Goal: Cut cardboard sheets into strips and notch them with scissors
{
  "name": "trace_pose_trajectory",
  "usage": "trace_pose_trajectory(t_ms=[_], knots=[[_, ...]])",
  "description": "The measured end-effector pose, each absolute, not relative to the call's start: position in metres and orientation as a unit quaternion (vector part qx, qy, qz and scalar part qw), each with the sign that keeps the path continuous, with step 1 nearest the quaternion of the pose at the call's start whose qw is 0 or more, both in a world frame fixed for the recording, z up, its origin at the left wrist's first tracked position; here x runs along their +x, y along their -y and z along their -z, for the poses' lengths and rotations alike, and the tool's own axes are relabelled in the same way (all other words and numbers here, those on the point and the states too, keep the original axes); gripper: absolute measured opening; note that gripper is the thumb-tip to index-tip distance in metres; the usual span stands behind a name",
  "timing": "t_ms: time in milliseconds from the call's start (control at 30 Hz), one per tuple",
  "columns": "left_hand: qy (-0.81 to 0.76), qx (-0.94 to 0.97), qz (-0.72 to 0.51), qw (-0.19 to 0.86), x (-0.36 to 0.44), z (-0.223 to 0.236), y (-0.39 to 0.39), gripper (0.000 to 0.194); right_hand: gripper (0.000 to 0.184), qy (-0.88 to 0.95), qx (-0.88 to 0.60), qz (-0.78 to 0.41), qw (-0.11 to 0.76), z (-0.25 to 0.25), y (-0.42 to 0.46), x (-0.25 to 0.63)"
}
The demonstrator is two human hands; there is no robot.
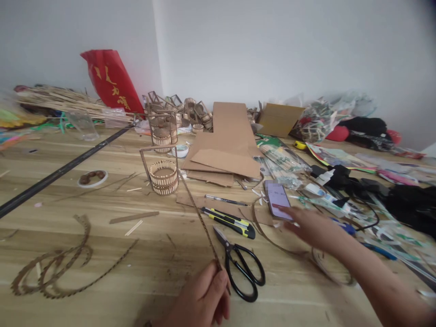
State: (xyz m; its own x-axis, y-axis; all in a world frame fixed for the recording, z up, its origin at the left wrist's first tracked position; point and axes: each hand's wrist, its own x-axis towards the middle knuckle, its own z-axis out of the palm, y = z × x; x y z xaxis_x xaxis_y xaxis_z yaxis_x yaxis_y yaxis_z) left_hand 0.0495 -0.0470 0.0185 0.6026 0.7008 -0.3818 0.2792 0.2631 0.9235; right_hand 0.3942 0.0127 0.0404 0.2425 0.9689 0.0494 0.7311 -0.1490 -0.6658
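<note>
My left hand [206, 295] pinches one end of a narrow brown strip with notched edges [199, 213], which slants up and away over the table. Its far end reaches beside a small handled basket [164, 178] made of brown strips and pale sticks. My right hand [308, 227] stretches its fingers over the lower part of a lit smartphone [277, 197]; whether a fingertip touches the screen I cannot tell. Between the hands lie black-handled scissors [243, 272], a yellow-and-black utility knife [231, 222] and a pen [226, 200]. Several notched strips [51, 272] curl at the left.
Cardboard sheets [228, 131] are stacked at the middle back, with several more small baskets [163, 131] beside them. A long black bar [68, 165] crosses the left side. A white ring [92, 178], a red bag [112, 81] and cluttered plastic packaging [282, 159] lie about.
</note>
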Motion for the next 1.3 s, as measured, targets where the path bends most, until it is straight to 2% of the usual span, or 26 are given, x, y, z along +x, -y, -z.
trace_pose_trajectory(t_ms=[100, 133, 200, 267, 300, 533, 633, 867, 1300], knots=[[-0.407, 0.587, -0.167, 0.680, 0.050, -0.017, 0.046, 0.062, 0.080, 0.663, -0.678, -0.206, 0.241, -0.045, 0.031, 0.353], [-0.403, 0.596, -0.164, 0.675, 0.050, -0.017, 0.046, 0.062, 0.082, 0.745, -0.609, -0.173, 0.208, -0.048, 0.044, 0.336], [-0.398, 0.623, -0.147, 0.657, 0.050, -0.020, 0.046, 0.057, 0.065, 0.850, -0.482, -0.122, 0.174, -0.053, 0.064, 0.302], [-0.404, 0.647, -0.131, 0.633, 0.050, -0.024, 0.046, 0.051, 0.026, 0.877, -0.430, -0.133, 0.168, -0.053, 0.074, 0.274], [-0.411, 0.655, -0.123, 0.622, 0.050, -0.026, 0.046, 0.048, 0.020, 0.882, -0.416, -0.131, 0.176, -0.051, 0.076, 0.264], [-0.470, 0.701, -0.080, 0.530, 0.053, -0.033, 0.040, 0.034, 0.039, 0.888, -0.373, 0.060, 0.261, -0.023, 0.061, 0.237], [-0.491, 0.701, -0.073, 0.513, 0.057, -0.031, 0.037, 0.033, 0.039, 0.874, -0.384, 0.087, 0.284, -0.020, 0.058, 0.235], [-0.494, 0.720, -0.059, 0.484, 0.066, -0.024, 0.037, 0.032, 0.030, 0.838, -0.436, 0.035, 0.325, -0.003, 0.062, 0.234], [-0.478, 0.737, -0.098, 0.468, 0.052, -0.014, 0.036, 0.039, 0.005, 0.817, -0.440, -0.106, 0.358, 0.007, 0.065, 0.232]])
